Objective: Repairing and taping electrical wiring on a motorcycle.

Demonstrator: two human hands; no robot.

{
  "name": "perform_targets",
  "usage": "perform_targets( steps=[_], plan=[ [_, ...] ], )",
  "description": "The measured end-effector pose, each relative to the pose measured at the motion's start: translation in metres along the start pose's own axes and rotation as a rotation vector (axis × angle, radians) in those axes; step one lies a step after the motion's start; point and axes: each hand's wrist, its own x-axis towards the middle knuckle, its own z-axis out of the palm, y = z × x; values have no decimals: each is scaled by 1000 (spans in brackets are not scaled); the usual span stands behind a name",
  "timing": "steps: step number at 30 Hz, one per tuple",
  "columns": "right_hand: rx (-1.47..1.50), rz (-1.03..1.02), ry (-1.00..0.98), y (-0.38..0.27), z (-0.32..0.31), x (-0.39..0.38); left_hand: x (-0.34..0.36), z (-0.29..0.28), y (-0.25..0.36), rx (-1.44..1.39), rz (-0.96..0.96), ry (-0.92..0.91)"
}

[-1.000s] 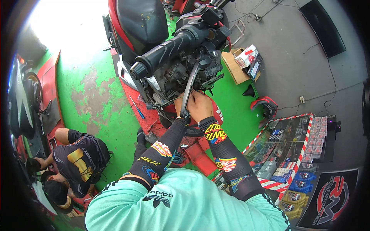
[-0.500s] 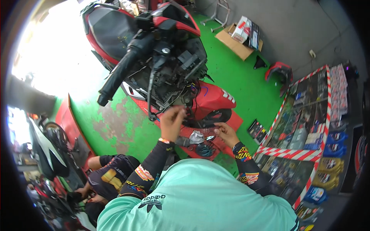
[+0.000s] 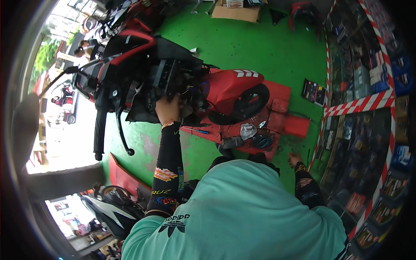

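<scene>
A red and black scooter stands in front of me with its front bodywork off, baring dark parts and wires. My left hand reaches into this exposed section, below a black box-like part. Its fingers are curled against the parts, and whatever they grip is hidden. Low on the right, my right hand hangs beside my body, away from the scooter. Small and dim, it seems to have its fingers loosely apart, with nothing visible in them. Under the front wheel lies a red platform.
A crumpled pale rag and dark parts lie on the platform. A glass display case edged in red-and-white tape stands right, with a flat black case on the green floor beside it. A cardboard box lies farther back.
The view has shifted, bringing more of the platform into sight. My left hand has gone deeper among the scooter's parts. My right hand has drawn away from the scooter to the right.
</scene>
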Motion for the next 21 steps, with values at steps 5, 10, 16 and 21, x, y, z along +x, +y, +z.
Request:
perform_targets(
  steps=[5,10,16,21],
  plan=[
    [222,325,4,-6,1,-40,-8,4,28,-109,-107,-37],
    [385,563,-36,-69,15,-62,2,0,14,-131,-117,-21],
    [412,453,-85,-70,20,-51,8,4,9,-186,-64,-30],
    [372,402,-12,-62,4,-28,1,-2,16,-77,-62,-35]
  ],
)
